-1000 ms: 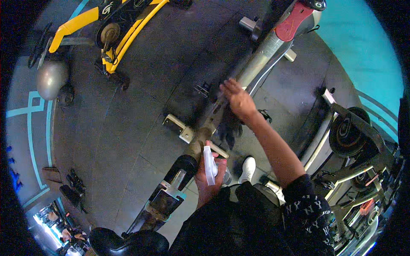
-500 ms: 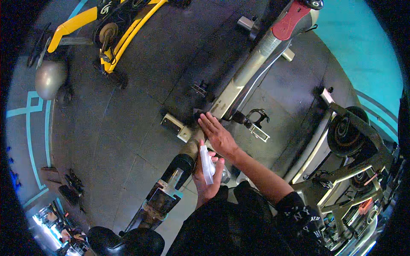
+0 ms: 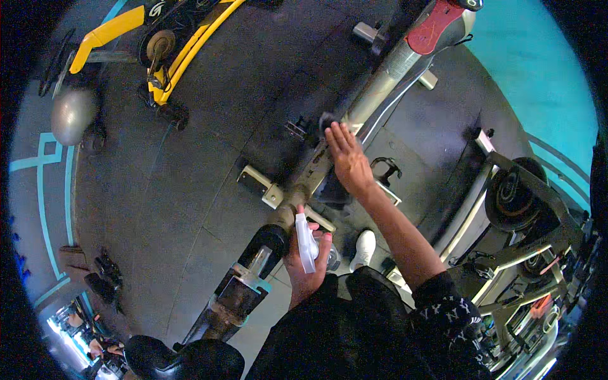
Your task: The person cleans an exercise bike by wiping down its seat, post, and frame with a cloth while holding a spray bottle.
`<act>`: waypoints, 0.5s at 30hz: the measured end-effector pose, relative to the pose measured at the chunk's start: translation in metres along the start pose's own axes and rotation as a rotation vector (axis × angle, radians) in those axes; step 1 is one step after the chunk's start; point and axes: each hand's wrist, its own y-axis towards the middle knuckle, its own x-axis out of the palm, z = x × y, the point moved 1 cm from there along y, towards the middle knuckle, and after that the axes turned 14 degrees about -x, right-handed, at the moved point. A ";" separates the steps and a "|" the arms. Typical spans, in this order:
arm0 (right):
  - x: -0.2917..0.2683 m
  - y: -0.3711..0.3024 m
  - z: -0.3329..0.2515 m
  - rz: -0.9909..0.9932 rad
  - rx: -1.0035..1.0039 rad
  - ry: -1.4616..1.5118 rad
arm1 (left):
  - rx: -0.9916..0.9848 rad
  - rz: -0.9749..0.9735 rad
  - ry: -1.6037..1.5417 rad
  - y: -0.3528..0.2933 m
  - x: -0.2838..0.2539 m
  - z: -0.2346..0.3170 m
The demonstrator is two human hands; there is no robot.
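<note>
My left hand is wrapped round a spray bottle with a white trigger head; part of its clear body shows beside my palm. With fingers stretched out and lying flat, my right hand presses what looks like a dark cloth against the long metal beam of an exercise machine. Only the cloth's edge shows past my fingertips; the rest is hidden beneath the hand. A red panel covers the beam's far end. Its near end runs into a black sleeve.
Pedals stick out beside the beam, and a stabiliser foot lies across the dark floor. A yellow-framed machine stands far left; another machine with a black wheel stands right. My white shoe is below.
My right hand has slid away from me along the beam, up and to the right, with the dark cloth. The left hand keeps its hold on the spray bottle.
</note>
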 end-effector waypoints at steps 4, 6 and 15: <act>0.003 -0.011 -0.045 -0.088 -0.090 0.061 | -0.063 0.006 -0.108 -0.001 -0.002 -0.004; 0.006 -0.018 -0.057 -0.082 -0.108 0.132 | -0.113 -0.008 -0.198 -0.003 0.002 -0.001; 0.006 -0.007 -0.050 -0.247 -0.368 0.350 | -0.170 -0.016 -0.194 -0.003 0.003 0.005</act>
